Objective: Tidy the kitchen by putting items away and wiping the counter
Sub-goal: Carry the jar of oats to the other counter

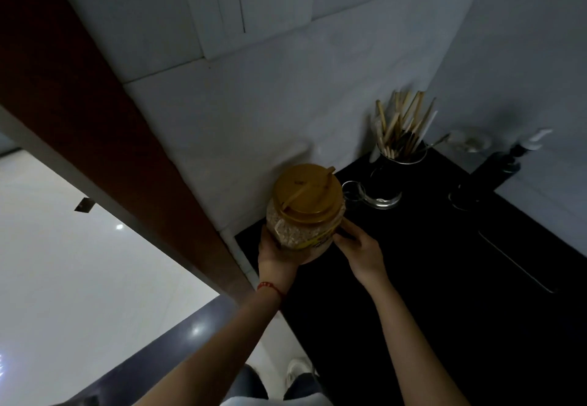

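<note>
Jar point(305, 215), grain-filled, yellow lid: gripped between left hand point(275, 254) and right hand point(360, 251) at the dark surface point(413, 278) edge; risk: glass point(351, 194) just beyond, likely knocked if pushed forward.

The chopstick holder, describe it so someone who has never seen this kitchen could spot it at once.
Look along the black counter to its far corner by the tiled wall. The chopstick holder stands there, behind a glass mug. It alone bristles with pale wooden sticks.
</note>
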Available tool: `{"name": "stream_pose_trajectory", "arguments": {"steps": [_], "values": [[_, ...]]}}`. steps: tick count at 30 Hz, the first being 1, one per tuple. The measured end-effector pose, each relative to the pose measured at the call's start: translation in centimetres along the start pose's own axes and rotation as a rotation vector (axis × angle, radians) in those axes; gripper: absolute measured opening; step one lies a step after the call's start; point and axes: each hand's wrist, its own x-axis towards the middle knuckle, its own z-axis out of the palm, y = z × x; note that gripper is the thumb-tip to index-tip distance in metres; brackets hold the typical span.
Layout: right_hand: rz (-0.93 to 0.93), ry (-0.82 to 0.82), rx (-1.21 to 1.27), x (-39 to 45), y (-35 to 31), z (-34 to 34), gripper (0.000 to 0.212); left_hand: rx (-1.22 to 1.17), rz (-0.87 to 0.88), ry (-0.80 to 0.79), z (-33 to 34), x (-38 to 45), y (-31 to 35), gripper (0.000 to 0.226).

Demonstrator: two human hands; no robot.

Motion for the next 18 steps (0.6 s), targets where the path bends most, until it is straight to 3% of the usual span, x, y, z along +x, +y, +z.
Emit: {"name": "stream_pose_trajectory", "arguments": {"steps": [3, 8, 12, 15, 18], "values": [[0.069, 0.055, -0.008, -2.3, 0.7, 0.2, 0.041, 0.044, -0.028, -0.067, -0.8, -0.2, -1.0, 0.094], [0.172, 0.205, 0.045, -7.3, 3.0, 0.1, 0.034, 0.085, -0.129, -0.164, -1.6, -1.8, -2.8, 0.045], [0.282, 0.379, 0.190, -12.4, 5.4, 0.4, 0.030, 0.152, -0.089, -0.429, -2.2, -3.3, -5.0, 0.008], [0.316, 0.578, 0.293, -17.0, 6.8, 1.1, 0.021, 0.187, -0.095, -0.640, -2.7, -4.4, -5.6, 0.031], [0.312, 0.813, 0.433, -22.3, 8.1, 2.3, 0.016, 0.239, -0.081, -0.804, -2.8, -6.1, -6.0, 0.027]]}}
